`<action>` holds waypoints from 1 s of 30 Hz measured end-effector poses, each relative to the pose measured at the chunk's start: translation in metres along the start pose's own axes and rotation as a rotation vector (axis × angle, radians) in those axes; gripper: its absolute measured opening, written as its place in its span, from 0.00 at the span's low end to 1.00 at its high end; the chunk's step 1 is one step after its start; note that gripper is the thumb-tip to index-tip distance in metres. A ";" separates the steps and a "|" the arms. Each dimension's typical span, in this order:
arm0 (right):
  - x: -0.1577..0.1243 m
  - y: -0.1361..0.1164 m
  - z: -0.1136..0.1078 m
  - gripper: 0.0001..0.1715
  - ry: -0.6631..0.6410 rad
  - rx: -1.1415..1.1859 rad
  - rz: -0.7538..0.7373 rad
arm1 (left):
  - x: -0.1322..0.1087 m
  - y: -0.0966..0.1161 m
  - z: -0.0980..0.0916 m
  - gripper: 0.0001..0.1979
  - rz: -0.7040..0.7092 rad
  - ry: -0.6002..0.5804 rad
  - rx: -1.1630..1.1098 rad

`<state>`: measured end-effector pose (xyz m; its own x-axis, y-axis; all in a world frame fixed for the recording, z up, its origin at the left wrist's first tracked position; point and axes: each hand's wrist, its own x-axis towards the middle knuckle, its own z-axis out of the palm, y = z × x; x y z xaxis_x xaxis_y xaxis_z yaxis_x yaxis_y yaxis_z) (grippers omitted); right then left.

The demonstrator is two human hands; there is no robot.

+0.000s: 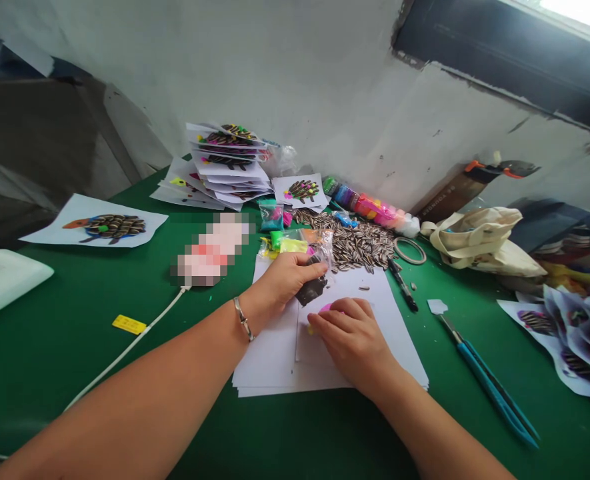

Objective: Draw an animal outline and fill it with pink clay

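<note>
A green-topped worktop (65,373) is spread with craft materials. Near its front edge, a stack of white paper sheets (389,360) has been laid. Behind it, a heap of striped sunflower seeds (359,247) is piled, and a row of brightly coloured packets (365,207) is lined up towards the back edge. Seed-covered paper pictures (229,160) are stacked further left along that edge (one more picture (95,223) is set apart, towards the left). A white plastic case (5,283) is placed at the left edge. A white cable (125,350) is trailed across the worktop, with a yellow tag (129,325) just beside it. A long blue-handled tool (489,380) is laid near the right edge, and a canvas bag (479,240) is heaped in the back right corner.
</note>
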<state>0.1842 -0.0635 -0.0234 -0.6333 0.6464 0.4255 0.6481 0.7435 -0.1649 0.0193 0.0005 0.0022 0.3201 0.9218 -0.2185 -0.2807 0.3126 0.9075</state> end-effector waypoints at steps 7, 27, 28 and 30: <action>-0.002 -0.004 -0.004 0.12 -0.019 -0.004 -0.016 | -0.001 0.000 0.000 0.13 -0.008 -0.012 -0.031; -0.002 -0.001 -0.031 0.15 -0.195 0.112 0.060 | 0.000 0.000 0.000 0.12 -0.020 0.000 -0.029; -0.001 -0.001 -0.031 0.15 -0.211 0.111 0.057 | 0.000 -0.001 0.000 0.13 -0.020 0.001 -0.034; -0.001 -0.001 -0.029 0.16 -0.230 0.105 0.062 | 0.001 -0.002 0.000 0.13 -0.020 0.002 -0.034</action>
<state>0.1971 -0.0700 0.0022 -0.6810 0.7045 0.1998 0.6490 0.7070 -0.2809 0.0198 0.0006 0.0005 0.3246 0.9156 -0.2373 -0.3044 0.3386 0.8903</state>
